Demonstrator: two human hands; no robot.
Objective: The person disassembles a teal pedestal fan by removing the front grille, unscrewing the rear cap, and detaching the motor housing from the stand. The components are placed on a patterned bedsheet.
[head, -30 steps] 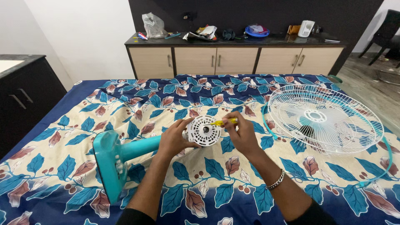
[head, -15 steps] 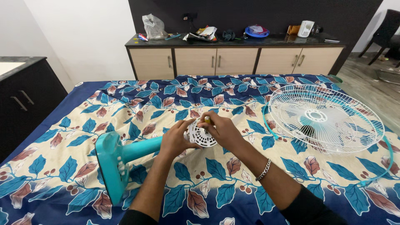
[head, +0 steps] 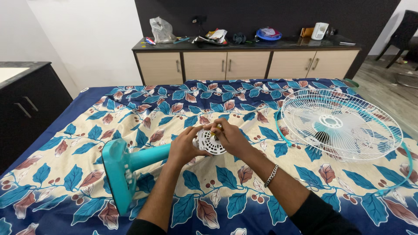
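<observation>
- Two hands meet at the white slotted motor cover [head: 210, 142] on the end of the teal fan stand [head: 130, 163], which lies on its side on the leaf-patterned bedspread [head: 244, 191].
- The left hand [head: 185, 146] cups the cover's near edge, fingers curled round it to hold it steady.
- The right hand [head: 230, 138] is closed on a yellow-handled screwdriver [head: 217, 128], its tip hidden against the cover's face.
- Judging from this, a screw in the cover is being worked; the next move calls for a square tip and a firm brace.
- The white wire fan guard [head: 339, 124] lies well apart, to the right.
</observation>
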